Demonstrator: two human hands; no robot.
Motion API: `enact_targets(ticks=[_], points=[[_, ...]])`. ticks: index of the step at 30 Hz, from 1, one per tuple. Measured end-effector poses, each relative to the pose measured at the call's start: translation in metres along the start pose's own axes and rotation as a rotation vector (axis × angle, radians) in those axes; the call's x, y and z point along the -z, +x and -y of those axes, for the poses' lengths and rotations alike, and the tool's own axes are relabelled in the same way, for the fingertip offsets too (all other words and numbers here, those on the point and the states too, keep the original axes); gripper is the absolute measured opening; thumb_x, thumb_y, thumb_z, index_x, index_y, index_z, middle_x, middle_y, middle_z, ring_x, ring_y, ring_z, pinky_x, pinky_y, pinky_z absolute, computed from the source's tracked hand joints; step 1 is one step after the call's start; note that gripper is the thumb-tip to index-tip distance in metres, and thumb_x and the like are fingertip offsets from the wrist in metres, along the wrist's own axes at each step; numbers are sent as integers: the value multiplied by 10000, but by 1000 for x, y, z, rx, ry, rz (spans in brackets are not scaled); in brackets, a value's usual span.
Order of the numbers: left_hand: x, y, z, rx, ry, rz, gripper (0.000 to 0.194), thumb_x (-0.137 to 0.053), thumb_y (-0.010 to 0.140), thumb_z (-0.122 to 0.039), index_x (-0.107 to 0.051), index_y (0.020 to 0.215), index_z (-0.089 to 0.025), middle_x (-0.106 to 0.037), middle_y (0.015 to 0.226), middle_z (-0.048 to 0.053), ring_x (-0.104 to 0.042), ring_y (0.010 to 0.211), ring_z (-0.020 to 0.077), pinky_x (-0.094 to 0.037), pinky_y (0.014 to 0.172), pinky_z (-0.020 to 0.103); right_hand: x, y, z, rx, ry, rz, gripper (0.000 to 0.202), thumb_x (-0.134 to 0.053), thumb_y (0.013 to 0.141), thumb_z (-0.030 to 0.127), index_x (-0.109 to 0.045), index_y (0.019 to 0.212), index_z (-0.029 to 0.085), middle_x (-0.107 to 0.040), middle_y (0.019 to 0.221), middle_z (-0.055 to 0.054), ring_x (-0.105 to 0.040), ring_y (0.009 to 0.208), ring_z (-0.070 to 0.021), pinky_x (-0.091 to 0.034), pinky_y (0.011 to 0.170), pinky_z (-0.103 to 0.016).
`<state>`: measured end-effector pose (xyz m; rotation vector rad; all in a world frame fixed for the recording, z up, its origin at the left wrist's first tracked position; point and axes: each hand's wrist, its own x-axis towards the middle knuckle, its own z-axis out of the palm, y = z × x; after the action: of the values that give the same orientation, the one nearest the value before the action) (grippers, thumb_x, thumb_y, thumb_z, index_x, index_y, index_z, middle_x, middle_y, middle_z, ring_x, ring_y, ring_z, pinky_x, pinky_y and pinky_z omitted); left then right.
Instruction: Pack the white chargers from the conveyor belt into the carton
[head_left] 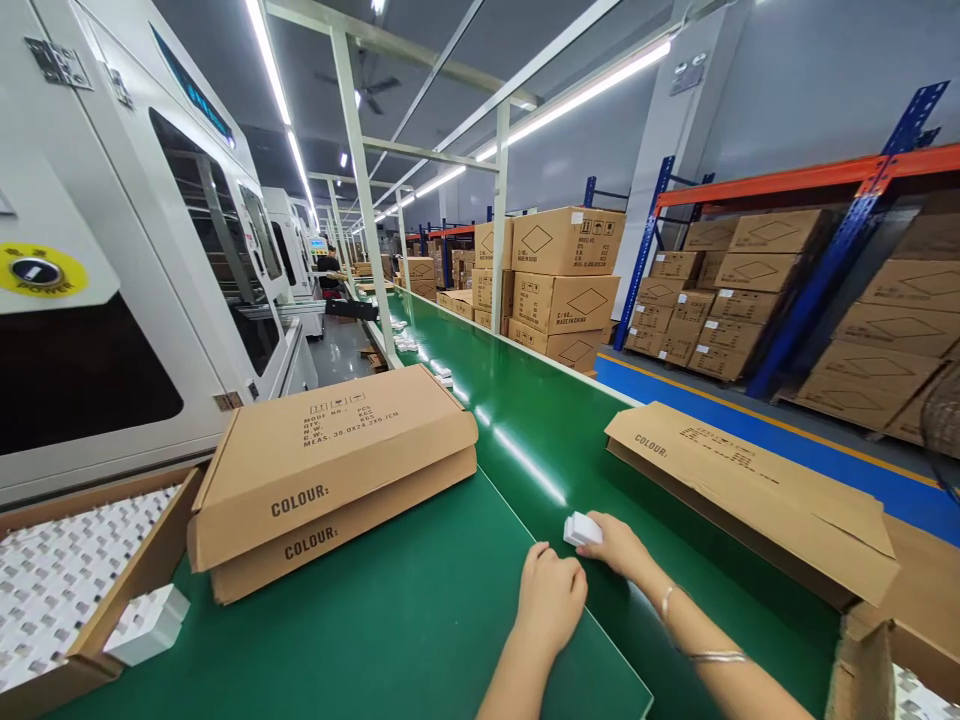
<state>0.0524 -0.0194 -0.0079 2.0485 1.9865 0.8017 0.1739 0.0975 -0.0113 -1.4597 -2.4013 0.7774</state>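
Our right hand (616, 545) grips a white block (577, 529) at the green conveyor belt (517, 395); we cannot tell whether our curled left hand (551, 595) holds anything. We judge this a handling step, next requiring a firm hold.

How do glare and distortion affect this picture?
Head view: overhead tube lights leave bright white streaks along the green belt; head view: the machine and blue rack post lean, apparently from wide-angle distortion; head view: the right hand and white block sit clear of the brightest streak.

Grey wall (810, 80) behind orange-beamed racks (765, 187)
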Motion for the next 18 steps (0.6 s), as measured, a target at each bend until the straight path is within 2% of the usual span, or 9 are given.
enact_targets(ticks=[5, 9, 12, 14, 18], points=[[0, 0, 0, -6, -8, 9, 320, -338, 813, -147, -617, 672, -219, -613, 645, 2, -545, 706, 136, -336, 977, 366, 42, -37, 5, 174, 276, 114, 417, -614, 660, 369, -536, 1018, 169, -613, 890, -26, -562, 821, -184, -439, 697, -273], [-1, 0, 0, -9, -9, 22, 329, -334, 829, -162, -627, 689, -214, -630, 667, 7, -550, 727, 135, -321, 985, 361, 70, -92, 19, 248, 511, 185, 450, -702, 579, 298, -554, 994, 205, -590, 952, -47, -557, 823, -199, -443, 675, -291], [0, -1, 0, -20, -13, 31, 340, -323, 837, -163, -628, 696, -216, -635, 679, 2, -550, 727, 129, -307, 994, 360, 79, -131, 35, 332, 557, 210, 381, -717, 585, 273, -577, 938, 248, -576, 979, -55, -544, 896, -231, -437, 691, -308], [2, -2, 0, -23, -17, 34, 343, -315, 840, -161, -627, 705, -217, -636, 689, -2, -551, 729, 127, -301, 998, 362, 81, -149, 43, 398, 603, 198, 321, -702, 622, 294, -583, 920, 279, -568, 962, -45, -544, 875, -220, -433, 690, -308], [3, -2, -1, -26, -9, 40, 353, -300, 844, -158, -619, 708, -223, -630, 689, -8, -550, 733, 127, -300, 998, 366, 79, -162, 50, 445, 700, 123, 247, -674, 677, 340, -590, 908, 310, -568, 925, -40, -542, 819, -199, -428, 647, -290]])
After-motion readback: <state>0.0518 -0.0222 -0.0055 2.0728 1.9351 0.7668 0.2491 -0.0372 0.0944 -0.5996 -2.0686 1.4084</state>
